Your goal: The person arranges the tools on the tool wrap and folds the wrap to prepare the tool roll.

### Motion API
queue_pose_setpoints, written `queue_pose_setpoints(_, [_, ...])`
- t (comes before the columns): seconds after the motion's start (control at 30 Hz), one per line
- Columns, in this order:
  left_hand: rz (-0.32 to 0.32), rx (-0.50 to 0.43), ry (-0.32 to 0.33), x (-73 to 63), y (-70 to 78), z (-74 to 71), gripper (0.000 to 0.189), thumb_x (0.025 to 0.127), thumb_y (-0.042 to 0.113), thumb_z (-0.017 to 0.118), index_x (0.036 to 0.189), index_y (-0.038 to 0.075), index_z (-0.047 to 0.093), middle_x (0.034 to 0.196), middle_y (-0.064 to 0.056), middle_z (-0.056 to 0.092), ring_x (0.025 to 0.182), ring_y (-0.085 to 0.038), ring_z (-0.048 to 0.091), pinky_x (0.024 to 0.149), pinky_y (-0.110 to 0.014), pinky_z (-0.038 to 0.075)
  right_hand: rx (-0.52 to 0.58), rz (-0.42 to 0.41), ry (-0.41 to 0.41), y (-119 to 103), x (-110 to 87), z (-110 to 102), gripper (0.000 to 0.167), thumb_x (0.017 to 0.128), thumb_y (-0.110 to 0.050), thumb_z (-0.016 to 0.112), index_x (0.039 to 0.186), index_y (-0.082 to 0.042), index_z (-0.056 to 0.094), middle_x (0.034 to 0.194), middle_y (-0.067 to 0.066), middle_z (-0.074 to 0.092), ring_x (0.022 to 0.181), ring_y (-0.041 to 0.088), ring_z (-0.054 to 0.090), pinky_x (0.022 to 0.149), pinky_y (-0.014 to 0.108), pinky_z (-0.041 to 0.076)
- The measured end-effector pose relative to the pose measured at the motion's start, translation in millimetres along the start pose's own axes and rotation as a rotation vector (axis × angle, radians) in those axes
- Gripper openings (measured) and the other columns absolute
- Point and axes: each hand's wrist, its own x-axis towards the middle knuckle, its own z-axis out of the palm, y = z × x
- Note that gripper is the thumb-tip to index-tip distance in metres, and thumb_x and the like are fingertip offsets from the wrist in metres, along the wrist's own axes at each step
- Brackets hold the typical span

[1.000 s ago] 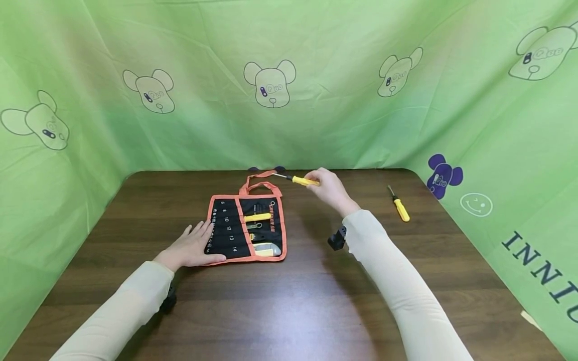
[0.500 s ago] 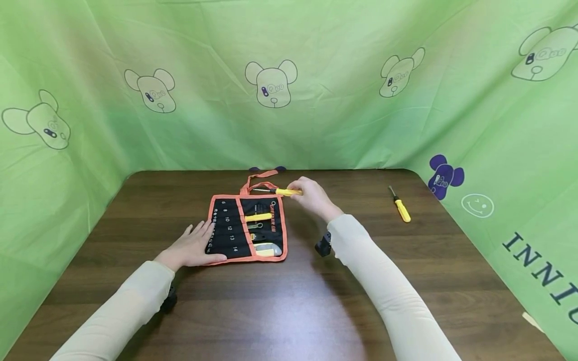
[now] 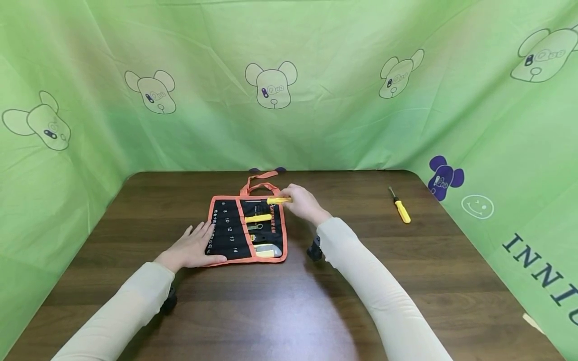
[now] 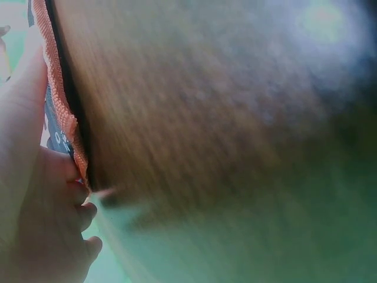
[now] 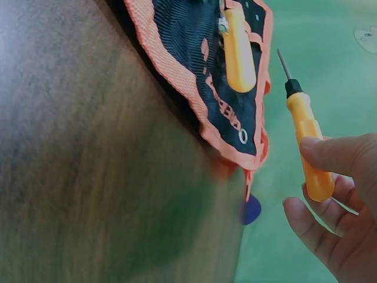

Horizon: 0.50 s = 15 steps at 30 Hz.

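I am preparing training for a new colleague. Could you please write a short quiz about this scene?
1. Multiple choice: what does the right hand hold? A) hammer B) yellow-handled screwdriver C) scissors
2. True or false: the left hand touches the tool pouch.
3. Fill in: in the head view, a second screwdriver lies on the table to the ____ of the tool pouch.

Key: 1. B; 2. True; 3. right
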Motion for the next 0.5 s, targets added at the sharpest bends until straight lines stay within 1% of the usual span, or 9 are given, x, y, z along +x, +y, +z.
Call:
queue_pose_setpoints(0.17, [-0.003, 0.002, 0.0, -0.3, -0.4, 0.0, 0.103, 0.08, 0.069, 0.048, 0.141, -0.01, 0.021, 0.148, -0.027, 0.013, 0.134, -0.042, 0.014, 0.104, -0.057, 0.008, -0.022, -0.02, -0.02, -2, 0.0, 5, 0.022, 0.084, -0.005, 0.066, 0.105, -0.007, 0.069, 0.092, 0.004, 0.057, 0.083, 0.018, 0.054, 0.075, 0.036, 0.046])
queue_pose_setpoints(0.37, [0.004, 0.007, 0.006, -0.7, -1.4, 0.8, 0.104, 0.079, 0.07, 0.047, 0.141, -0.01, 0.021, 0.147, -0.027, 0.013, 0.133, -0.042, 0.015, 0.104, -0.057, 0.009, -0.047, -0.013, -0.042, -2, 1.3, 12, 0.017, 0.084, -0.005, 0.066, 0.1, -0.009, 0.069, 0.09, 0.002, 0.056, 0.083, 0.017, 0.054, 0.076, 0.035, 0.046])
queue_pose_setpoints(0.5, [0.006, 0.003, 0.007, -0.9, -1.0, 0.6, 0.104, 0.079, 0.07, 0.048, 0.141, -0.01, 0.022, 0.147, -0.027, 0.014, 0.134, -0.042, 0.014, 0.104, -0.057, 0.009, -0.051, -0.019, -0.056, -3, 0.9, 15, 0.017, 0.084, -0.006, 0.066, 0.1, -0.009, 0.07, 0.091, 0.002, 0.058, 0.084, 0.016, 0.054, 0.076, 0.035, 0.046])
